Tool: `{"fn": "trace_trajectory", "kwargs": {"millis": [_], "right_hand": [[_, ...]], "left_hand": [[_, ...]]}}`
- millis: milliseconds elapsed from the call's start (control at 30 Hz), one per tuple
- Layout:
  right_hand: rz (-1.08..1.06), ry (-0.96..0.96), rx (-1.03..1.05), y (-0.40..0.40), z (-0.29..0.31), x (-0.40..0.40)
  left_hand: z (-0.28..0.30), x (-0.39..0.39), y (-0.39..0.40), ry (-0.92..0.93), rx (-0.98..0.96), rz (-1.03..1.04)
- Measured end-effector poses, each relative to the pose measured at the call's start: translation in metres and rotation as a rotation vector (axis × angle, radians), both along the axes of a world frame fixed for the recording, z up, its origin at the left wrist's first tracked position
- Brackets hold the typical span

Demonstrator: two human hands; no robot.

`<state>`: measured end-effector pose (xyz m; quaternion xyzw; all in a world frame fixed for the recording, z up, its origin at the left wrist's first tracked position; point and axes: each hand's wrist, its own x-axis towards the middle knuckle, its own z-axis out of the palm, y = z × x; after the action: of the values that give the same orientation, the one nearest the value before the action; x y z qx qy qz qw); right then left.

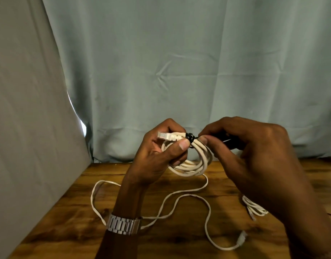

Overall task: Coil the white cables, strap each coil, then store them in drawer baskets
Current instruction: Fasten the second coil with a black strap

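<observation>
Two hands work above the wooden table [179, 230]. The left hand [161, 156], a metal watch [123, 226] on its wrist, grips a coiled white cable [190, 165], thumb pressing beside its clear plug [163, 135]. The right hand [245, 146] pinches a black strap [190, 137] wrapped round the coil's top. A loose white cable [179, 199] trails over the tabletop, and another white bundle [254, 208] lies on the table, partly hidden under the right forearm. A pale curtain [179, 71] hangs behind.
</observation>
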<state>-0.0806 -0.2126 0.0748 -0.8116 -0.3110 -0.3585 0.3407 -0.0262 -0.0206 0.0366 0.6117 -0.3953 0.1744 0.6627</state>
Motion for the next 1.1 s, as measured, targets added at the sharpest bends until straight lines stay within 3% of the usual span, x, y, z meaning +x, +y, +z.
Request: {"fn": "trace_trajectory", "kwargs": {"millis": [267,767,1100], "right_hand": [[0.059,0.223,0.104,-0.005,0.004,0.0],[0.069,0.393,0.114,-0.016,0.008,0.003],[0.087,0.344,-0.028,-0.019,0.007,0.01]], "left_hand": [[0.004,-0.008,0.003,-0.022,0.072,0.037],[0.009,-0.015,-0.003,-0.07,0.36,0.153],[0.005,-0.007,-0.003,-0.036,0.242,0.122]]}}
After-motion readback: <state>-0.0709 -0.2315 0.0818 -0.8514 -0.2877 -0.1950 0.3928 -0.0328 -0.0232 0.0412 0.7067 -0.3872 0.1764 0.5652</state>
